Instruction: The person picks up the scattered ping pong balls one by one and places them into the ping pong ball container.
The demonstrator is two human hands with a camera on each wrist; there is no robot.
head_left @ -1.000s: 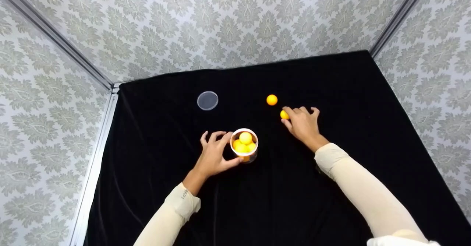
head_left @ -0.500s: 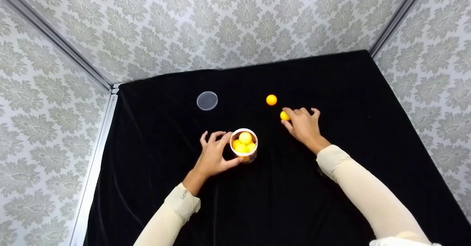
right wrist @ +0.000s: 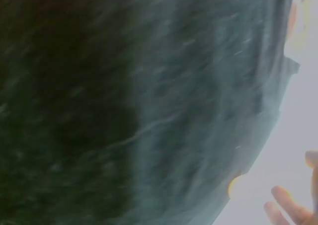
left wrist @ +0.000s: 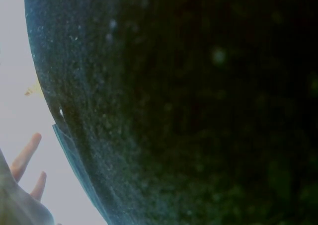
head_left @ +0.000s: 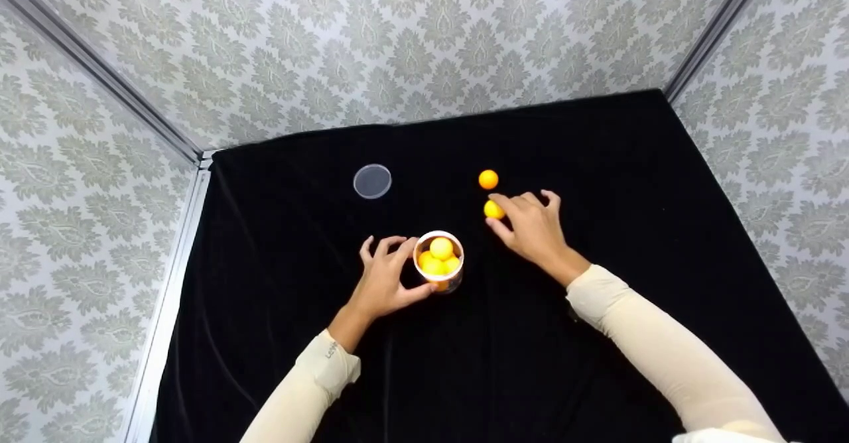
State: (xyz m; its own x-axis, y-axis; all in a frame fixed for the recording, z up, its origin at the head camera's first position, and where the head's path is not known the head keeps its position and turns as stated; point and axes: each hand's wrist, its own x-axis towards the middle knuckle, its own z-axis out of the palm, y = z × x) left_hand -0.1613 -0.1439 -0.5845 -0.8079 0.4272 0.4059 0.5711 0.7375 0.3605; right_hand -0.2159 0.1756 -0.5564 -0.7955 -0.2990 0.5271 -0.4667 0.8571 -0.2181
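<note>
Since the earlier frame my right hand (head_left: 530, 231) has carried its yellow ball (head_left: 493, 209) a little to the left, toward the cup (head_left: 439, 262); nothing else has shifted. From the head view I see the ball pinched between thumb and forefinger, just above the black cloth (head_left: 597, 337). My left hand (head_left: 385, 280) is curled around the side of the cup and holds it upright on the cloth.

The cup already contains several yellow and orange balls — I can count about four at the top, and it looks nearly full. I judge that most of the collecting is done. What is left, as far as I can see: the ball in my right hand is not yet in the cup, and one orange ball (head_left: 488, 179) lies loose on the cloth just beyond it. The clear round lid (head_left: 372, 181) lies flat and well apart from the cup, on the far left side — it is not yet on.

Both wrist views show only dark blurred cloth and some fingertips, so they add nothing about the grips.
</note>
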